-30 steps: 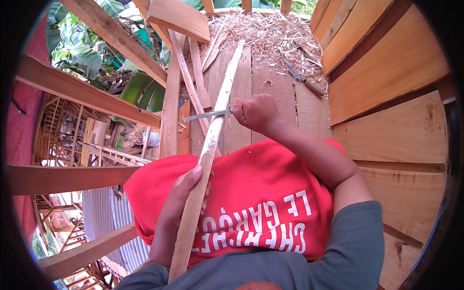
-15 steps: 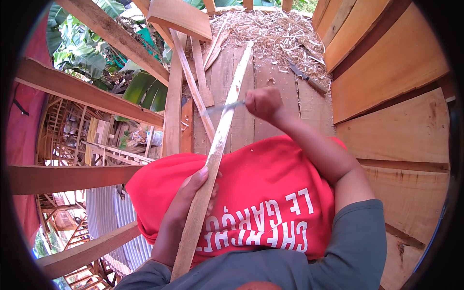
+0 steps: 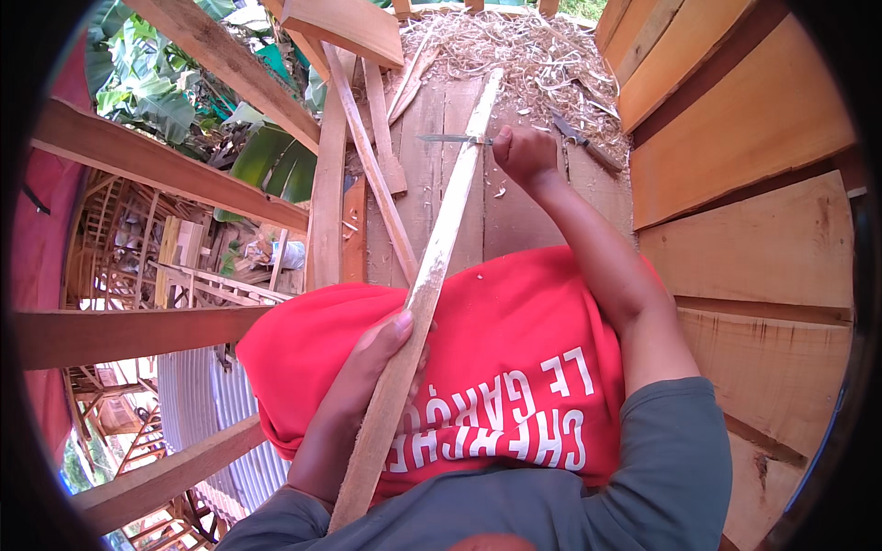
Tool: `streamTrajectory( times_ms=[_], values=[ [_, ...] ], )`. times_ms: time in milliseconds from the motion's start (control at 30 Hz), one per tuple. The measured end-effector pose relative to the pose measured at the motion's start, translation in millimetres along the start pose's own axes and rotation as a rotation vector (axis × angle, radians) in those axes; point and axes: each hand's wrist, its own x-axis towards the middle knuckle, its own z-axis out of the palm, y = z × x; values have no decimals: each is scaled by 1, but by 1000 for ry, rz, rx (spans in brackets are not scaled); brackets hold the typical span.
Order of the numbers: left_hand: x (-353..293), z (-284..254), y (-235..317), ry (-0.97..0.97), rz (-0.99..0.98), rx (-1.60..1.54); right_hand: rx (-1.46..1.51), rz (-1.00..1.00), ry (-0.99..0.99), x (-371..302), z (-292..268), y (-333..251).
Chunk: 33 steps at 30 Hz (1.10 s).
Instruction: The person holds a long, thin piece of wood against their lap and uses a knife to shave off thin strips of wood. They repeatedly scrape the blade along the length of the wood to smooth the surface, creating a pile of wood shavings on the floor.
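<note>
My left hand [image 3: 384,354] is wrapped round the lower part of a long wooden strip [image 3: 448,220], which slants away from me across my lap. The strip's far part is pale and freshly shaved, while the near part is browner. In a closed fist, my right hand [image 3: 527,156] grips a knife by its handle, which the fingers hide. The knife's blade [image 3: 446,138] lies crosswise against the strip near its far end. Red cloth with white lettering [image 3: 514,321] covers my lap beneath the strip.
A second knife [image 3: 588,147] lies on the plank floor [image 3: 514,225] beside a heap of wood shavings [image 3: 524,55]. Loose wooden strips [image 3: 372,174] lie left of the strip. A board wall [image 3: 744,248] rises on the right; open beams [image 3: 165,179] cross the left side.
My right hand and the knife have moved away from me along the strip, toward its far end. The strip has shifted slightly to the right and away, still in my left hand.
</note>
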Motion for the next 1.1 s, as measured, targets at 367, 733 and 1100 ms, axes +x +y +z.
streamTrajectory(
  times_ms=[367,733,1100],
  values=[
    [-3,-2,-1,16,45,41,93,-287,-48,-12,-3,-17],
    [-15,11,-1,-42,-17,140,-248,282,-11,9,3,63],
    [-11,1,-2,-51,-29,78,-151,233,-294,0,-11,38]
  ],
)
